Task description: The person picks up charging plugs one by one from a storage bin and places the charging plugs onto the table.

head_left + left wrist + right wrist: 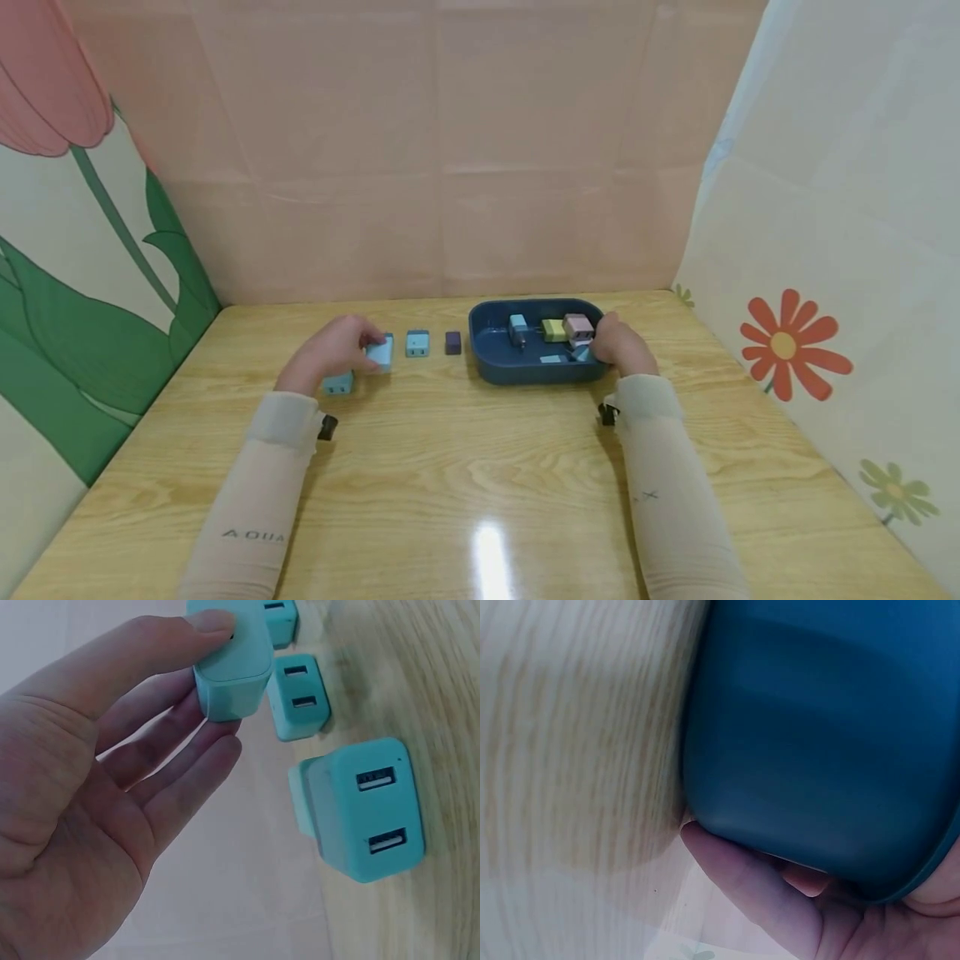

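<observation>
My left hand (337,350) pinches a light-blue USB charger (232,664) between thumb and fingers, over the left part of the table. Near it stand more light-blue chargers: one nearer me (338,384), partly behind the hand, and one to the right (417,344). The left wrist view shows the near one (375,814) with two USB ports facing the camera. A small dark purple block (453,342) stands between those and the dark blue tray (540,373). My right hand (622,346) grips the tray's right end, its thumb (750,885) against the outer wall.
Inside the tray lie a light-blue plug charger (518,327), a yellow charger (554,331), a pink charger (577,326) and small pale-blue pieces (551,359). A pink sheet (435,167) rises behind the wooden table (442,467), with flower-printed sheets on both sides.
</observation>
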